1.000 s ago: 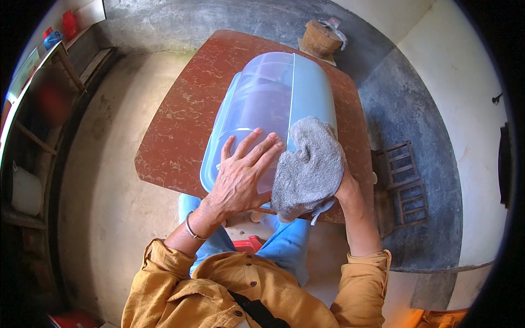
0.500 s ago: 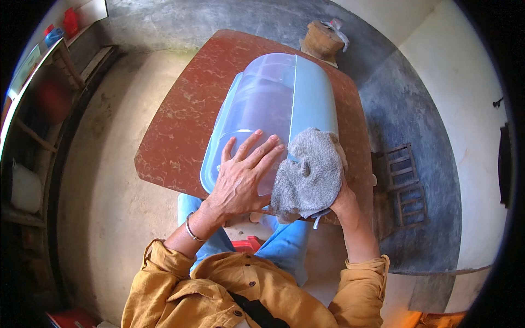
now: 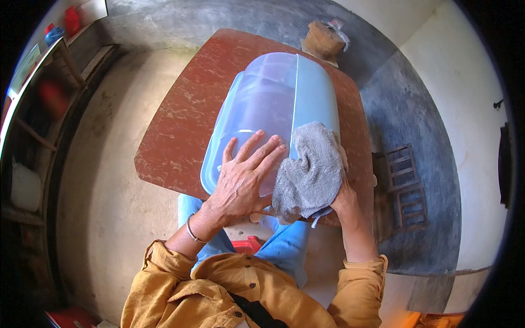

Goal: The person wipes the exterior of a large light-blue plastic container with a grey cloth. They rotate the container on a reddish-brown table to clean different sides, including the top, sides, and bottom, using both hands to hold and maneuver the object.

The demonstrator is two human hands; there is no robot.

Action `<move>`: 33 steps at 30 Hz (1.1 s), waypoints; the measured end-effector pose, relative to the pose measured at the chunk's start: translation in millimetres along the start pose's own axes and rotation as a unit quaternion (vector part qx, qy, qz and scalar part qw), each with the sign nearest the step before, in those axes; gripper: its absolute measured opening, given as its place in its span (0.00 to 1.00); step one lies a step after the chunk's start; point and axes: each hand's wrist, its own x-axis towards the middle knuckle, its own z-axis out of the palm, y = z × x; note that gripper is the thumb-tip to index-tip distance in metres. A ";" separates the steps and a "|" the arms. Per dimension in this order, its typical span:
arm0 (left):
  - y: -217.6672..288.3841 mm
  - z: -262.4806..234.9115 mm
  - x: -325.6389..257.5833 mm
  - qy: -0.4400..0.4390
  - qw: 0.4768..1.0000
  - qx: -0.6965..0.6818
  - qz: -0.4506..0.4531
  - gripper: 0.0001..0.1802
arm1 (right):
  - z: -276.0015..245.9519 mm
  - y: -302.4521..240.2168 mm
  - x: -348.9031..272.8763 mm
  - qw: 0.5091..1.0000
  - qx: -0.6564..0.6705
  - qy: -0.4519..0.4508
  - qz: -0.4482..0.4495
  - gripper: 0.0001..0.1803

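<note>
A long light-blue plastic box point(image 3: 317, 90) with a rounded, see-through lid point(image 3: 268, 90) lies on the reddish-brown table. My left hand point(image 3: 243, 177) rests on the near part of the clear lid, fingers stretched out and somewhat spread. Over the near right corner of the box hangs a grey cloth point(image 3: 311, 169). My right hand point(image 3: 343, 198) is at the cloth's right side, pressing it against the box; most of its fingers are hidden under the cloth. What lies inside the box cannot be made out.
The table point(image 3: 175, 131) has a marbled top with cut corners. Behind it stands a round brown stump-like object point(image 3: 324, 41). Shelves point(image 3: 38, 136) line the left wall, and a small wooden chair-like frame point(image 3: 404, 186) is at the right. A red stool point(image 3: 247, 244) shows between my legs.
The cloth has shifted slightly up and to the right, and its folds have changed as my right hand moves it. My left hand stays nearly in place on the lid.
</note>
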 end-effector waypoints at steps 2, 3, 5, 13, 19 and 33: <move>1.1 -0.8 -0.7 0.000 1.000 -0.006 0.001 0.53 | 20.2 21.7 -12.0 0.999 -0.011 0.043 -0.032 0.35; -0.4 0.8 -0.1 0.010 1.000 -0.010 0.001 0.53 | 23.9 20.8 -12.3 0.994 -0.041 0.071 -0.068 0.35; -2.1 -0.2 -0.9 0.016 1.000 -0.009 -0.003 0.53 | 28.9 9.3 -14.8 0.973 -0.121 0.133 -0.144 0.34; -1.0 2.3 -1.4 0.017 1.000 -0.012 -0.006 0.56 | 39.7 9.8 -43.4 0.980 -0.146 0.119 -0.069 0.33; 0.8 0.8 -0.6 0.013 1.000 -0.012 0.004 0.53 | 13.1 32.2 -13.2 0.995 0.031 0.070 -0.061 0.34; 0.7 3.2 0.9 0.020 1.000 -0.009 -0.008 0.51 | 28.5 12.0 -23.5 0.965 -0.154 0.141 -0.161 0.39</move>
